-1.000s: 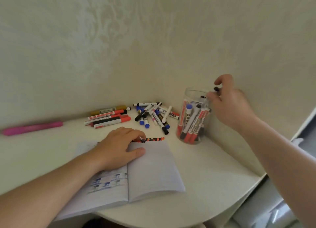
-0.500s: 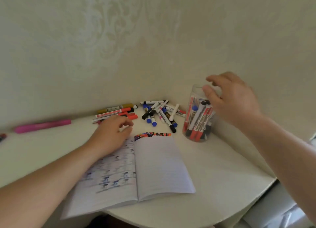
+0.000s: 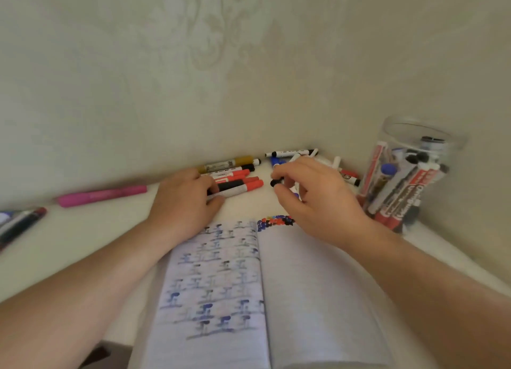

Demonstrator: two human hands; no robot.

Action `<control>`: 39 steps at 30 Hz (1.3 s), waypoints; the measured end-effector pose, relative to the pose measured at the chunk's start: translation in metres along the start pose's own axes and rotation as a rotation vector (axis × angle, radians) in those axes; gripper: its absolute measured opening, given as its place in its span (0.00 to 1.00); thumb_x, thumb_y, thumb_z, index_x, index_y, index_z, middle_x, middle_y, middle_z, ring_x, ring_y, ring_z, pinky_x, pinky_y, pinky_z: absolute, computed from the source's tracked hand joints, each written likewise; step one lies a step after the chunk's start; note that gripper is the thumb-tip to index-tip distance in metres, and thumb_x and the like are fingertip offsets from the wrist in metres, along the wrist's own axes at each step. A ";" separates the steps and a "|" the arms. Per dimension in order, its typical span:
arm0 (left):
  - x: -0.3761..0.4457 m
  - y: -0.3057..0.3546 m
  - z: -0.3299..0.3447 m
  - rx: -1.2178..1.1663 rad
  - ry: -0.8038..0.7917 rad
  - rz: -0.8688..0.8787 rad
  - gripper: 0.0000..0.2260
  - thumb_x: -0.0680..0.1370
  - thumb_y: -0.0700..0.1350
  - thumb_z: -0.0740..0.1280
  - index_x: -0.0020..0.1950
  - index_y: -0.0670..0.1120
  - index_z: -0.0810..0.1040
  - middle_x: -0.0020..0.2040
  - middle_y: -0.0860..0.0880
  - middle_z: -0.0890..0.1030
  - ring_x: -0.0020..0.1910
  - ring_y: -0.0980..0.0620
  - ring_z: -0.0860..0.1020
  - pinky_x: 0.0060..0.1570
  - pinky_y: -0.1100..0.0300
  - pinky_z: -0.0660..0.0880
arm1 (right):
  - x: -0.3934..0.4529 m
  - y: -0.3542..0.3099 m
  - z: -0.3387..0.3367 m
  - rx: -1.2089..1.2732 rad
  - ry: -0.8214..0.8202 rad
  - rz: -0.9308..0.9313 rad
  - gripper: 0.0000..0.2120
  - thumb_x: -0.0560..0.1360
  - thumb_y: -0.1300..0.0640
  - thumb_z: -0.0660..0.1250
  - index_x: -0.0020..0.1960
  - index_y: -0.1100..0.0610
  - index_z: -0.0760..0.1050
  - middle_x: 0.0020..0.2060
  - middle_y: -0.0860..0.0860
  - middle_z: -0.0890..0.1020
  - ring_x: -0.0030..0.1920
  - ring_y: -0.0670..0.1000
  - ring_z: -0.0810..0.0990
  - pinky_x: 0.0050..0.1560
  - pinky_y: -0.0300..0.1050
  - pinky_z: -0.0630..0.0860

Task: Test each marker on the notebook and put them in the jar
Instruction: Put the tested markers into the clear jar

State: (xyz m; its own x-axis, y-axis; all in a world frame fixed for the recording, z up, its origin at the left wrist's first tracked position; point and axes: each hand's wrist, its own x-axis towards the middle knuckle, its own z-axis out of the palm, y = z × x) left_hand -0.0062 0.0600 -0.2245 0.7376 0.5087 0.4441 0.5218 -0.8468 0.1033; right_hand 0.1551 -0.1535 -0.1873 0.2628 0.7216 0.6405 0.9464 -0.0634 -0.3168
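Observation:
An open notebook [image 3: 309, 299] lies in front of me, with blue marks on its left page and a row of coloured dots [image 3: 275, 221] at the top of the right page. Beyond it, my left hand [image 3: 182, 202] closes its fingers and thumb around the end of a red-capped marker [image 3: 239, 189] in the row of red markers. My right hand [image 3: 320, 200] curls over the pile of small markers [image 3: 290, 153] and pinches a black-capped one [image 3: 276, 182]. The clear jar [image 3: 457, 143], at the right by the wall, holds several markers.
A pink marker [image 3: 102, 195] lies at the left near the wall, and a few more markers [image 3: 19, 224] sit at the left edge of view. The wall closes the corner behind everything. The round table's edge [image 3: 470, 266] runs down the right side.
My right hand left the jar, came down left to the small marker pile and took hold of one. My left hand slid off the notebook to the red markers. The view moved closer.

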 end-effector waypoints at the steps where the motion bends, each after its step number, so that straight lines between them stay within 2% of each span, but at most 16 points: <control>1: 0.000 0.001 -0.002 0.029 -0.019 0.005 0.14 0.78 0.62 0.66 0.50 0.53 0.82 0.47 0.50 0.79 0.51 0.43 0.78 0.51 0.50 0.72 | -0.001 0.002 0.004 0.032 0.002 0.030 0.07 0.79 0.55 0.67 0.56 0.49 0.82 0.40 0.40 0.76 0.41 0.36 0.74 0.43 0.41 0.71; 4: 0.001 0.008 -0.010 0.066 -0.061 0.017 0.15 0.79 0.64 0.61 0.51 0.56 0.79 0.49 0.54 0.78 0.54 0.47 0.77 0.53 0.51 0.67 | -0.005 0.010 0.008 0.109 -0.044 0.152 0.09 0.79 0.54 0.68 0.56 0.45 0.82 0.32 0.42 0.77 0.37 0.43 0.76 0.43 0.44 0.76; 6: 0.002 0.018 -0.022 0.007 -0.028 0.040 0.11 0.80 0.63 0.61 0.49 0.57 0.76 0.44 0.58 0.77 0.50 0.49 0.78 0.47 0.53 0.66 | -0.006 0.014 0.007 0.122 -0.066 0.180 0.13 0.79 0.54 0.69 0.61 0.44 0.82 0.30 0.44 0.77 0.36 0.45 0.77 0.44 0.46 0.78; 9: 0.008 0.043 -0.050 -0.211 0.024 0.080 0.05 0.79 0.59 0.66 0.49 0.59 0.76 0.37 0.60 0.77 0.39 0.57 0.77 0.38 0.58 0.68 | -0.005 0.015 0.008 0.172 -0.108 0.184 0.24 0.78 0.53 0.71 0.72 0.40 0.74 0.34 0.45 0.79 0.36 0.47 0.77 0.46 0.47 0.79; 11: 0.010 0.062 -0.066 -0.366 0.104 0.170 0.05 0.78 0.58 0.70 0.51 0.60 0.80 0.39 0.59 0.80 0.41 0.59 0.77 0.41 0.66 0.70 | -0.002 0.015 0.008 0.189 -0.124 0.193 0.27 0.77 0.50 0.73 0.73 0.36 0.71 0.37 0.43 0.79 0.36 0.46 0.77 0.44 0.47 0.79; 12: 0.011 0.072 -0.070 -0.439 0.130 0.235 0.06 0.77 0.58 0.72 0.51 0.59 0.81 0.41 0.58 0.82 0.43 0.59 0.78 0.44 0.65 0.71 | -0.002 0.014 0.008 0.188 -0.114 0.183 0.24 0.76 0.49 0.73 0.70 0.36 0.73 0.37 0.43 0.78 0.35 0.46 0.77 0.41 0.45 0.77; 14: 0.012 0.086 -0.073 -0.566 0.153 0.388 0.09 0.75 0.58 0.75 0.53 0.57 0.83 0.45 0.58 0.84 0.47 0.58 0.80 0.49 0.61 0.74 | -0.002 0.011 0.009 0.207 -0.038 0.158 0.10 0.75 0.49 0.70 0.56 0.40 0.80 0.33 0.43 0.77 0.32 0.44 0.74 0.36 0.41 0.72; 16: 0.014 0.091 -0.067 -0.659 0.145 0.454 0.15 0.74 0.61 0.75 0.57 0.59 0.81 0.48 0.60 0.82 0.51 0.56 0.80 0.53 0.62 0.74 | -0.001 0.009 0.009 0.418 0.003 0.236 0.03 0.75 0.51 0.68 0.43 0.47 0.80 0.29 0.43 0.77 0.29 0.43 0.72 0.32 0.40 0.70; 19: 0.017 0.077 -0.041 -0.694 0.031 0.357 0.18 0.75 0.66 0.71 0.61 0.62 0.75 0.55 0.61 0.79 0.59 0.58 0.77 0.53 0.66 0.74 | 0.000 0.007 0.002 0.882 0.005 0.448 0.04 0.78 0.59 0.71 0.46 0.53 0.82 0.32 0.52 0.82 0.28 0.50 0.77 0.28 0.43 0.71; 22: 0.016 0.066 -0.014 -0.580 -0.096 0.366 0.22 0.79 0.67 0.64 0.63 0.52 0.76 0.54 0.58 0.79 0.53 0.60 0.76 0.52 0.59 0.74 | -0.001 0.006 0.002 1.096 -0.058 0.546 0.10 0.78 0.52 0.67 0.51 0.56 0.84 0.42 0.60 0.86 0.31 0.55 0.79 0.31 0.45 0.73; 24: 0.016 0.068 -0.008 -0.577 -0.142 0.375 0.20 0.81 0.66 0.61 0.59 0.51 0.76 0.49 0.58 0.80 0.47 0.59 0.77 0.47 0.57 0.74 | 0.001 0.005 0.007 1.065 -0.045 0.587 0.12 0.79 0.49 0.65 0.47 0.56 0.83 0.36 0.58 0.83 0.29 0.53 0.76 0.30 0.44 0.70; 27: 0.016 0.074 -0.009 -0.642 -0.192 0.380 0.12 0.84 0.59 0.61 0.57 0.52 0.75 0.46 0.59 0.79 0.45 0.58 0.77 0.42 0.58 0.74 | 0.004 0.001 0.013 1.018 0.017 0.601 0.11 0.82 0.55 0.67 0.41 0.53 0.73 0.28 0.53 0.75 0.26 0.49 0.71 0.26 0.41 0.65; 32: 0.012 0.077 -0.009 -0.645 -0.268 0.408 0.07 0.86 0.56 0.56 0.54 0.55 0.68 0.42 0.64 0.76 0.41 0.61 0.75 0.37 0.66 0.67 | 0.002 0.001 0.016 0.994 0.034 0.559 0.17 0.75 0.53 0.75 0.35 0.51 0.69 0.25 0.53 0.74 0.25 0.49 0.69 0.26 0.41 0.65; 35: 0.012 0.076 -0.016 -0.624 -0.311 0.449 0.06 0.86 0.57 0.56 0.52 0.57 0.65 0.38 0.68 0.76 0.34 0.63 0.74 0.33 0.69 0.65 | 0.001 -0.001 0.010 1.013 -0.029 0.555 0.17 0.72 0.50 0.77 0.33 0.48 0.70 0.27 0.54 0.77 0.25 0.49 0.74 0.24 0.40 0.68; 37: 0.012 0.076 -0.019 -0.683 -0.364 0.433 0.08 0.85 0.59 0.58 0.49 0.58 0.64 0.38 0.62 0.79 0.35 0.60 0.77 0.33 0.66 0.67 | -0.001 0.000 0.004 0.979 -0.095 0.524 0.14 0.71 0.51 0.76 0.32 0.47 0.72 0.28 0.54 0.80 0.27 0.48 0.77 0.25 0.40 0.71; 39: 0.011 0.075 -0.018 -0.720 -0.406 0.416 0.10 0.83 0.62 0.58 0.50 0.58 0.65 0.42 0.55 0.82 0.40 0.54 0.80 0.39 0.52 0.76 | -0.002 0.002 -0.001 0.973 -0.150 0.486 0.13 0.71 0.52 0.76 0.33 0.47 0.73 0.30 0.54 0.81 0.28 0.49 0.78 0.27 0.41 0.73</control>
State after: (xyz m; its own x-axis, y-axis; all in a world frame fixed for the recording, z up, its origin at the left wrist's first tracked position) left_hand 0.0332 -0.0006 -0.1963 0.9704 0.0422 0.2379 -0.1109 -0.7968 0.5939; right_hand 0.1563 -0.1563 -0.1884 0.4796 0.8476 0.2272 0.1775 0.1598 -0.9711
